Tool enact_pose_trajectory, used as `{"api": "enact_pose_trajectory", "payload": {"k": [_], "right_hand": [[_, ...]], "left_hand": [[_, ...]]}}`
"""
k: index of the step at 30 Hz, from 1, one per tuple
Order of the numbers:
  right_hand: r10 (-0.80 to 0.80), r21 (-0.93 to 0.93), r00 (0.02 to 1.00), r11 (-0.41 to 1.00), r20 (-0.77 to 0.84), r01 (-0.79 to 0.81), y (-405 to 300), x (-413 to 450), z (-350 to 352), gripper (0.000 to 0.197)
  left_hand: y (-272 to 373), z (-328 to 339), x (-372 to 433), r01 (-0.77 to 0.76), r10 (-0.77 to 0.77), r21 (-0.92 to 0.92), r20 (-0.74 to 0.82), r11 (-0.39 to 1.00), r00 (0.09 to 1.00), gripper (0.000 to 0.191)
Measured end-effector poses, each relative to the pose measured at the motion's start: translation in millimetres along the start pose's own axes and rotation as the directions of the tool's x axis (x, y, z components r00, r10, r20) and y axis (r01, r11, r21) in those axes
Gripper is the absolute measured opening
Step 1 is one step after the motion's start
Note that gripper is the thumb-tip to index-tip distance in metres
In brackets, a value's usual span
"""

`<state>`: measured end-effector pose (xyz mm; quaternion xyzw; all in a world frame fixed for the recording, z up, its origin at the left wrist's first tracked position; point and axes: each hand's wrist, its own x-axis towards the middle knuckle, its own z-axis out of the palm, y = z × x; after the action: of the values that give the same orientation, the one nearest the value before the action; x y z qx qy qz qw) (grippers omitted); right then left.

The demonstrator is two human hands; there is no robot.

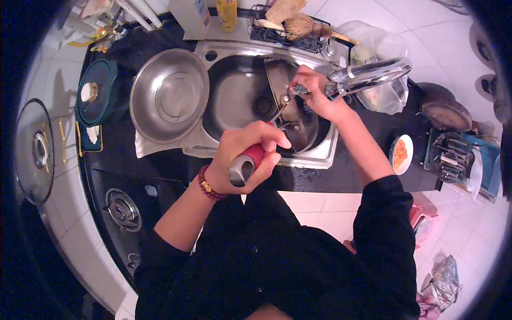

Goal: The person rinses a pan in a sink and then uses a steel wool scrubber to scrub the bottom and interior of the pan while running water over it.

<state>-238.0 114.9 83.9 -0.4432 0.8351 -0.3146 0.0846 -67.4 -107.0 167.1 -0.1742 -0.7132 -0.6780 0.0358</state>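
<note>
My left hand [226, 150] grips the red and metal handle [254, 156] of a metal pan [276, 78], its fingers wrapped around it. The pan is tilted on its side in the right part of a stainless steel sink [236, 86]; rivets show where the handle joins. My right hand [324, 94] holds a steel wool scourer [299, 89] at the pan's upper side, near the rivets. Part of the pan is hidden behind this hand. A chrome faucet [380, 76] arches over beside my right wrist.
A large steel basin [170, 96] rests on the sink's left edge. Behind the sink stand a yellow bottle [227, 16] and a wire rack [264, 36] with brushes. At right are a plastic bag [384, 96] and a bowl of orange food [401, 154]. A gas burner [123, 210] lies left.
</note>
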Motion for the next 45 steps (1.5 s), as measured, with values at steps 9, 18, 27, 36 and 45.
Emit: {"api": "enact_pose_trajectory", "payload": {"k": [9,18,27,36,45], "right_hand": [[-0.038,-0.015,0.998,0.999,0.053,0.039,-5,7,0,0.030],[0.065,-0.055,0.998,0.996,0.012,-0.064,-14,7,5,0.027],[0.093,-0.041,0.995,0.995,0.046,-0.091,-34,11,6,0.030],[0.084,0.013,0.995,0.996,-0.057,-0.084,-45,5,13,0.029],[0.368,0.206,0.876,0.926,-0.312,-0.315,-63,-56,36,0.018]], "left_hand": [[2,2,3,-0.035,0.035,0.009,0.024,0.999,0.999,0.023],[2,2,5,-0.023,0.023,-0.004,0.052,1.000,0.998,0.024],[1,-1,2,-0.005,0.005,0.009,0.071,1.000,0.997,0.023],[-1,-3,2,-0.024,0.021,0.035,0.084,0.999,0.996,0.021],[-4,-8,-6,0.035,-0.035,0.000,0.017,0.999,0.999,0.021]]}}
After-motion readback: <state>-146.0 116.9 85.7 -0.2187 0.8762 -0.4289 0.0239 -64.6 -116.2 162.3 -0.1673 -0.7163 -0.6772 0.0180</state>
